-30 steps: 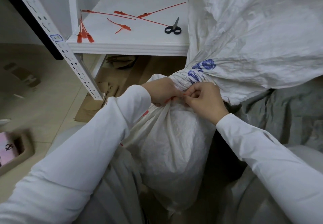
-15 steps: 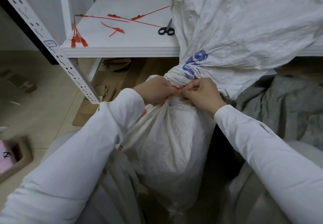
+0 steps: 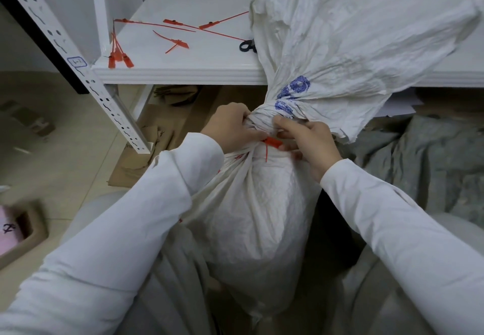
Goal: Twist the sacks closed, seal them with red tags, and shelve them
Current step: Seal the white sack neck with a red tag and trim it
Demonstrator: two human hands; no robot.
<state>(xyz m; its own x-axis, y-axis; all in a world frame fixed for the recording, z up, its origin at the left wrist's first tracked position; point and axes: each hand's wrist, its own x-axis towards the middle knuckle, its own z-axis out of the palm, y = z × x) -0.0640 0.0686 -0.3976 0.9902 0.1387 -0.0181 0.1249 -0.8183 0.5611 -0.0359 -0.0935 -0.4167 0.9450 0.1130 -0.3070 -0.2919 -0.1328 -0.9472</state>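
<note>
The left hand [image 3: 230,128] grips the neck [image 3: 262,122] of the sack [image 3: 262,217], and just under that neck the right hand [image 3: 309,143] pinches the tag [image 3: 272,142] (tail hanging down).

The left hand [image 3: 230,128] and right hand [image 3: 309,143] flank the twisted neck of the sack [image 3: 256,217], with a tag [image 3: 272,142] between them. The sack's body lies below both hands, and its loose top spreads beyond the right hand over the shelf [image 3: 183,73]. Loose tags [image 3: 178,44] and scissors [image 3: 246,46] lie on the shelf beyond the left hand. Cloth [image 3: 432,164] lies right of the right hand.
</note>
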